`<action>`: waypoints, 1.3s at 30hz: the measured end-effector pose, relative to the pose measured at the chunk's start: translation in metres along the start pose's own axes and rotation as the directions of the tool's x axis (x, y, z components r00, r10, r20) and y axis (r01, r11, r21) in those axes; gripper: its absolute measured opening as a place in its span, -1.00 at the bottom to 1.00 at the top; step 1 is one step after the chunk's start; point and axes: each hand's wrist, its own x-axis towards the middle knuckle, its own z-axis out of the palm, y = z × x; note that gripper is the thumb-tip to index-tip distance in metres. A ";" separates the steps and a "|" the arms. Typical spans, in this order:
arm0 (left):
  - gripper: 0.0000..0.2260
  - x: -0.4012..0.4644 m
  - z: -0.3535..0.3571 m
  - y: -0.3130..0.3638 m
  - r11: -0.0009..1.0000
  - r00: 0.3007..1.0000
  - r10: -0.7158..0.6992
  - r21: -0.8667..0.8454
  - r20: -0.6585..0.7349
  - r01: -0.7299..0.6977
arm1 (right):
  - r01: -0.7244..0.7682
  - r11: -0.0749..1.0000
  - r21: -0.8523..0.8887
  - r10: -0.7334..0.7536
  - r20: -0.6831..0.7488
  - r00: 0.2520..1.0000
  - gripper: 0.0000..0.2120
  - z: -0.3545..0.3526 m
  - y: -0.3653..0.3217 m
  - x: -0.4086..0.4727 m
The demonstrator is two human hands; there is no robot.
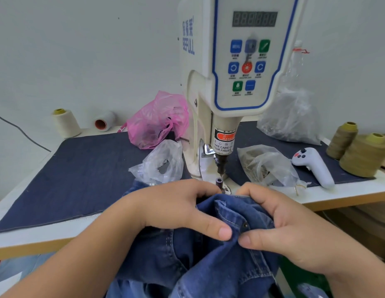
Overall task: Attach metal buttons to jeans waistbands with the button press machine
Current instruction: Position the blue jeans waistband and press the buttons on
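Observation:
Blue jeans [208, 261] lie bunched at the table's front edge, the waistband raised toward the white button press machine [241, 61]. My left hand [178, 205] grips the denim on the left, thumb pressed into the fabric. My right hand [279, 218] grips the waistband on the right, fingers curled over its top edge. Between my two thumbs a small metal rivet [244, 226] shows on the denim. The machine's punch [221, 166] stands just above a lower die [219, 181], right behind my fingers.
A dark denim mat [79, 175] covers the table. Clear bags [161, 164] [266, 166] [292, 119] and a pink bag [157, 121] flank the machine. A white handheld controller [314, 166] and olive thread cones [361, 155] sit right; cream thread spools [66, 123] stand far left.

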 end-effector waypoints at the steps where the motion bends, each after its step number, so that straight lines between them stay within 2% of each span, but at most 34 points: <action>1: -0.66 0.000 -0.002 -0.003 1.000 0.999 -0.022 -0.010 0.047 0.022 | -0.012 1.000 -0.011 0.012 0.024 1.000 -0.70 0.000 -0.001 0.000; 4: -0.65 0.003 -0.002 -0.015 1.000 0.992 -0.025 0.007 0.125 0.024 | -0.067 0.993 -0.093 0.069 0.022 0.997 -0.71 -0.007 -0.001 0.000; 6: -0.59 0.007 0.001 -0.022 0.999 0.995 -0.037 -0.035 0.098 0.040 | -0.104 0.987 -0.122 0.102 -0.023 0.994 -0.67 -0.012 0.005 0.003; 10: -0.56 0.015 0.002 -0.029 0.968 0.997 -0.064 -0.241 0.050 0.074 | -0.149 0.989 -0.021 0.146 -0.091 0.985 -0.61 -0.018 0.020 0.015; 13: -0.69 0.024 0.001 -0.035 0.893 0.993 -0.114 -0.437 0.018 0.111 | -0.150 0.986 0.070 0.157 -0.111 0.981 -0.60 -0.023 0.026 0.027; 15: -0.78 0.031 0.001 -0.040 0.870 0.993 -0.114 -0.485 -0.022 0.090 | -0.144 0.981 0.133 0.162 -0.137 0.977 -0.62 -0.026 0.030 0.035; 19: -0.70 0.042 0.000 -0.050 0.866 0.978 -0.175 -0.490 -0.112 0.099 | -0.158 0.966 0.205 0.189 -0.140 0.972 -0.61 -0.028 0.037 0.049; 24: -0.75 0.050 -0.005 -0.057 0.797 0.979 -0.202 -0.581 0.004 0.167 | -0.187 0.943 0.275 0.237 -0.160 0.958 -0.51 -0.034 0.046 0.061; 28: -0.59 0.058 -0.006 -0.064 0.669 0.971 -0.234 -0.716 0.050 0.198 | -0.187 0.930 0.316 0.247 -0.159 0.956 -0.50 -0.038 0.049 0.069; 31: -0.61 0.062 -0.007 -0.066 0.621 0.967 -0.250 -0.759 0.042 0.194 | -0.194 0.922 0.335 0.251 -0.138 0.958 -0.49 -0.040 0.051 0.074; 36: -0.55 0.067 -0.011 -0.067 0.673 0.957 -0.281 -0.726 -0.072 0.143 | -0.178 0.909 0.377 0.243 -0.130 0.961 -0.49 -0.044 0.057 0.084; 39: -0.60 0.069 -0.014 -0.067 0.702 0.942 -0.310 -0.700 -0.131 0.134 | -0.190 0.898 0.396 0.257 -0.122 0.959 -0.50 -0.047 0.060 0.089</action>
